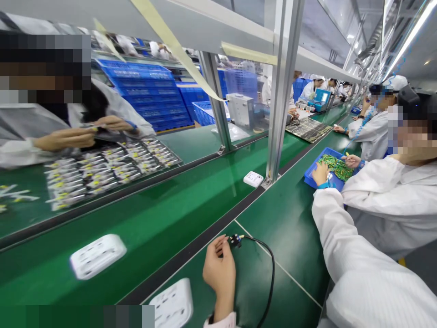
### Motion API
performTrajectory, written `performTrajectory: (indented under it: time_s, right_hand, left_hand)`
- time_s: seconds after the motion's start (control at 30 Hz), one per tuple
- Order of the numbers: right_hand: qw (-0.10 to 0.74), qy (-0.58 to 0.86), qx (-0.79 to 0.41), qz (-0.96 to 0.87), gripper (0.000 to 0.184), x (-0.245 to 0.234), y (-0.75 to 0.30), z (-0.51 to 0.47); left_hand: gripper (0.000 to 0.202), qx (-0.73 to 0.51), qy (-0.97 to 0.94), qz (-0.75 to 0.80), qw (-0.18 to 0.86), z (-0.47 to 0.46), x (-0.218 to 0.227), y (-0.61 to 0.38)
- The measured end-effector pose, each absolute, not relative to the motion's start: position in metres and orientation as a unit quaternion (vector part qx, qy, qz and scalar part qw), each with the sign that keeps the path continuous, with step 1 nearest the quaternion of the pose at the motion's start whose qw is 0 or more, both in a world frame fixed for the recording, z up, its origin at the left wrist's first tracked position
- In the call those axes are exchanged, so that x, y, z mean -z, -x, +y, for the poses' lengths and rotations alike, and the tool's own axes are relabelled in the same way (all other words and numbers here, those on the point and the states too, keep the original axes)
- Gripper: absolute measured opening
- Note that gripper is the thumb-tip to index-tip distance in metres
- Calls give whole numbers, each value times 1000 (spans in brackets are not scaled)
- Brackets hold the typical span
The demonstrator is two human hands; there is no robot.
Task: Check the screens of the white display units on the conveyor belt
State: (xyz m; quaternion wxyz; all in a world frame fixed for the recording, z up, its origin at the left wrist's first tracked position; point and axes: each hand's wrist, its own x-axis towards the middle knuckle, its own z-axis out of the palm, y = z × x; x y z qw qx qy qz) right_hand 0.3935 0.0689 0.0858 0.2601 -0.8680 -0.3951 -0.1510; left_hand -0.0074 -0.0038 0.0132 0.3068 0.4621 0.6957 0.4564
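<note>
My left hand is low in the middle of the view, on the green bench. Its fingers pinch a small black connector at the end of a black cable that loops back toward me. A white power strip lies just left of that wrist. My right arm, in a white sleeve, stretches far forward. My right hand rests at the near rim of a blue tray full of small green circuit boards, and its fingertips are hidden among them.
Two more white power strips lie on the green conveyor belt. A person at my right also reaches into the blue tray. Across the belt a person handles a tray of parts. An aluminium post stands mid-bench.
</note>
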Motion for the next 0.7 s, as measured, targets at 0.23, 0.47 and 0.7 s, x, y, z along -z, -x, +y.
performTrajectory:
  time_s: [0.23, 0.47, 0.7]
  right_hand:
    - [317, 553, -38, -770, 27, -55, -240, 105]
    - [108, 657, -22, -745, 32, -40, -162, 159]
    - [142, 663, -3, -735, 27, -41, -141, 207]
  left_hand:
    - [28, -452, -462, 697, 310, -6, -16, 5]
    - [29, -451, -452, 694, 333, -7, -17, 6]
    - [26, -440, -449, 697, 344, -6, -20, 8]
